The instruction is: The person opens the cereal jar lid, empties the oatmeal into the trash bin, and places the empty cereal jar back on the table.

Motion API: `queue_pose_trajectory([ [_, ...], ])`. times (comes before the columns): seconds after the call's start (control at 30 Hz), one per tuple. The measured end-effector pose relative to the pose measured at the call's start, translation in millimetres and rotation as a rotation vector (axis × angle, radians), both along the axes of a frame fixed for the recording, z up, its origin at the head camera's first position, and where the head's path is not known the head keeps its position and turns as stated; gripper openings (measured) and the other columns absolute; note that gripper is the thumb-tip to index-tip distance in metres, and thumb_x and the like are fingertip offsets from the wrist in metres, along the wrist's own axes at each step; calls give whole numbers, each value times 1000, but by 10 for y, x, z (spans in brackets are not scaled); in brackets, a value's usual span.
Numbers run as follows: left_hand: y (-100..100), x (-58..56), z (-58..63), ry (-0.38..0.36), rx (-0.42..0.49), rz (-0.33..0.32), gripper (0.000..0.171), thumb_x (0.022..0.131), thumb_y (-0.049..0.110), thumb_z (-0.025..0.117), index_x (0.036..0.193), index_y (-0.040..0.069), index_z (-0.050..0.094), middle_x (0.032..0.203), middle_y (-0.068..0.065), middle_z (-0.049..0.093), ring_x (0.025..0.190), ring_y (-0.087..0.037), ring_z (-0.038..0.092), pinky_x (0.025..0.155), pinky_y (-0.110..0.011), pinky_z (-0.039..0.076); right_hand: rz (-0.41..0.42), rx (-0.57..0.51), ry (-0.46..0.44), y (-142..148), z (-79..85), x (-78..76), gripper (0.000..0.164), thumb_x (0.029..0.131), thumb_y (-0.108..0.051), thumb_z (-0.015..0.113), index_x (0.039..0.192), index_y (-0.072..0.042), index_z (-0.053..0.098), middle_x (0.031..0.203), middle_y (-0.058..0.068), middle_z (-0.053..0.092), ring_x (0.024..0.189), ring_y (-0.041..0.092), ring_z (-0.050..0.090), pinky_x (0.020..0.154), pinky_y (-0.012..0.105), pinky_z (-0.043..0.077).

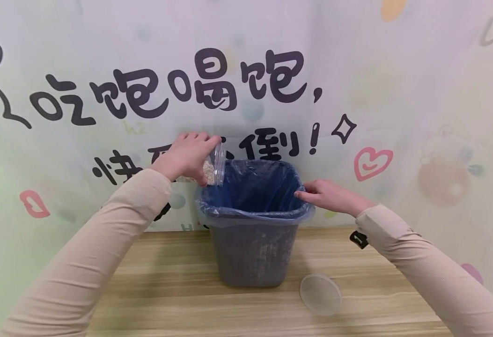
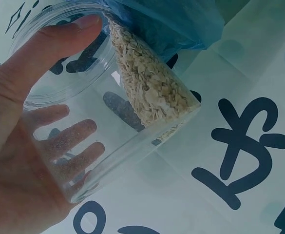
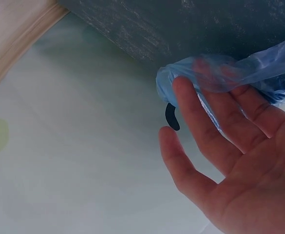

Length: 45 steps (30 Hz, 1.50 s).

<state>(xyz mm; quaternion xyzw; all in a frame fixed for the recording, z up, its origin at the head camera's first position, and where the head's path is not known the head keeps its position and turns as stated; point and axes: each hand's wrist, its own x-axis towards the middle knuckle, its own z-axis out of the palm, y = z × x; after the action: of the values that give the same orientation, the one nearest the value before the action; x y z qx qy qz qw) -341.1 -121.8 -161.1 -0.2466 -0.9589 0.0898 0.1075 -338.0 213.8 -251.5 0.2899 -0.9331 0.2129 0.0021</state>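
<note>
1. Head: left hand, fingers clamped round a clear cylindrical jar, sideways beside a tapered grey bin; right hand grips the bin's rim.
2. Left wrist: pale, flat flakes, sloped inside.
3. Right wrist: fingers apart against crinkled blue liner.

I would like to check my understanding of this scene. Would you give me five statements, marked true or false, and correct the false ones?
1. The left hand holds a clear jar. True.
2. The jar is empty. False: pale flakes are inside it.
3. A blue plastic bag lines the bin. True.
4. The round lid is on the jar. False: it lies on the wooden table.
5. The right hand touches the bin's bag-covered rim. True.
</note>
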Motion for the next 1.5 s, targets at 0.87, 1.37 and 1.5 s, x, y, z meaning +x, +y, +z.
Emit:
queue_pose_trajectory([
  [0.87,152,-22,68,-55,-79,53,105,59,28,92,144,6,35,137,-21,43,124,-42,39,103,-55,29,0,-4,-22,-11,6,10,29,99,-28,50,82,-6,57,65,-1,44,61,16,46,59,31,37],
  [1.37,187,-9,76,-52,-106,66,101,60,29,91,143,7,37,137,-21,44,124,-42,40,104,-55,29,-5,-39,-59,25,-83,-34,34,101,-34,47,87,-6,62,66,-1,46,63,18,49,59,32,40],
  [1.5,190,-10,82,-47,-113,68,101,60,29,91,143,8,36,137,-21,44,124,-41,40,104,-54,29,-7,-46,-65,28,-93,-38,35,101,-35,46,86,-7,60,66,0,45,63,18,48,59,32,39],
])
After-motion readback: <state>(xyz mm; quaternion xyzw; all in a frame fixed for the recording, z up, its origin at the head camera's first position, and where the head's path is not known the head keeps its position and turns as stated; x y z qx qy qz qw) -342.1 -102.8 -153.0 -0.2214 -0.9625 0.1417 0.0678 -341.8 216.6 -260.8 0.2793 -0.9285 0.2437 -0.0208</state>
